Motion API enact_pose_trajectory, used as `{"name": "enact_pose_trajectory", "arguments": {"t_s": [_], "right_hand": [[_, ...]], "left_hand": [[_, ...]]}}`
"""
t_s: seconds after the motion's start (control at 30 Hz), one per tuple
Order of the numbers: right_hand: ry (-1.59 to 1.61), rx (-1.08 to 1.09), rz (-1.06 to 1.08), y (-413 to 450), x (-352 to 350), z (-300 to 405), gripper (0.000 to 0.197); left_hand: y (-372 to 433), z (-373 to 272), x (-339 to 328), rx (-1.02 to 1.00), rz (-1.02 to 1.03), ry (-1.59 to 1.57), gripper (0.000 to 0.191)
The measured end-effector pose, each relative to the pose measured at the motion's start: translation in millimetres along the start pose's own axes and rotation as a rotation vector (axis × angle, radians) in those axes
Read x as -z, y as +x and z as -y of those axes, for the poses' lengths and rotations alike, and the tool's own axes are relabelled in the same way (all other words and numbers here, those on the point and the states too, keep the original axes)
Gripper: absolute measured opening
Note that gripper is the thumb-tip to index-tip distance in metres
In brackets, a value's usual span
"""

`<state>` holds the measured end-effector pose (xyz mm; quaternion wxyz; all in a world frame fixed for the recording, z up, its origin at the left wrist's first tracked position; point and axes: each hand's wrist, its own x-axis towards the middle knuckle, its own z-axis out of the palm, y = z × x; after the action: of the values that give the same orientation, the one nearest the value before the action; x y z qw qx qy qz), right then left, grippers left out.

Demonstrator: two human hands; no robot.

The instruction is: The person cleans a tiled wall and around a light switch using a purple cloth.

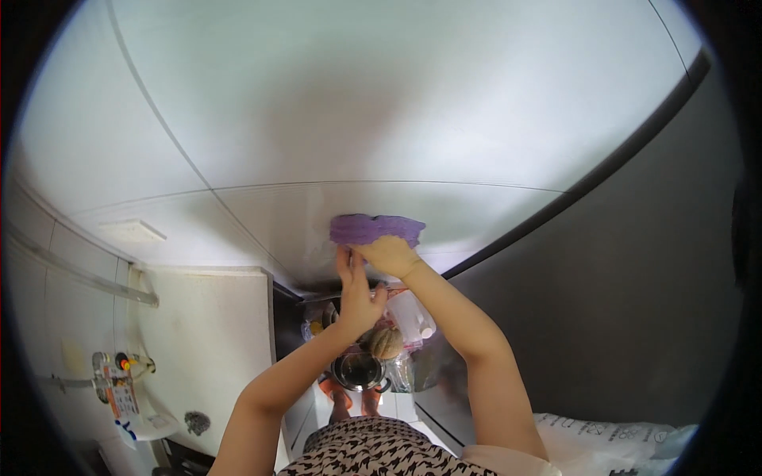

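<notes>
A purple cloth [375,228] lies flat against the white tiled wall [333,205], a little below a horizontal tile joint. On its lower edge rests my right hand [390,256], holding it to the wall with the fingertips partly hidden. My left hand [360,300] is raised just below the cloth, palm towards the wall. Its fingertips reach the cloth's lower left edge, and the thumb stands apart. Whether those fingers touch the cloth or only the wall is unclear. Nothing shows in the left palm.
Below my hands stand a metal pot [359,370], a netted melon [386,343] and plastic bags [408,315]. A dark grey panel [595,309] rises at right, above a white plastic sack [595,440]. At left, a pale counter [208,333] carries a scouring pad [197,422] and bottles [149,426].
</notes>
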<state>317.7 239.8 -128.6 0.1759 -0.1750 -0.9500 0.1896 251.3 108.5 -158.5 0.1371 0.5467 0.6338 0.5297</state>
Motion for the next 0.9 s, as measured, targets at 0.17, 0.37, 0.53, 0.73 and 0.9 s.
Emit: {"name": "enact_pose_trajectory", "arguments": {"t_s": [0.17,0.37,0.53,0.73,0.9], "right_hand": [[-0.516,-0.08,-0.411,4.3,49.9,9.2,0.019],[-0.555,0.012,-1.15,63.3,114.2,53.8,0.039],[-0.577,0.212,-0.619,78.4,97.9,82.1,0.037],[-0.295,0.366,-0.153,43.7,22.5,15.8,0.034],[-0.587,0.004,-0.685,16.8,68.2,13.9,0.032]], "left_hand": [[37.9,-53.2,11.7,-0.121,-0.001,-0.076,0.081],[91.4,-108.4,49.9,-0.405,-0.118,-0.028,0.076],[71.9,-75.7,56.2,-0.298,-0.31,-0.04,0.08],[26.8,-39.3,19.3,-0.031,-0.249,-0.149,0.077],[53.2,-70.3,21.2,-0.232,-0.052,-0.022,0.075]]}}
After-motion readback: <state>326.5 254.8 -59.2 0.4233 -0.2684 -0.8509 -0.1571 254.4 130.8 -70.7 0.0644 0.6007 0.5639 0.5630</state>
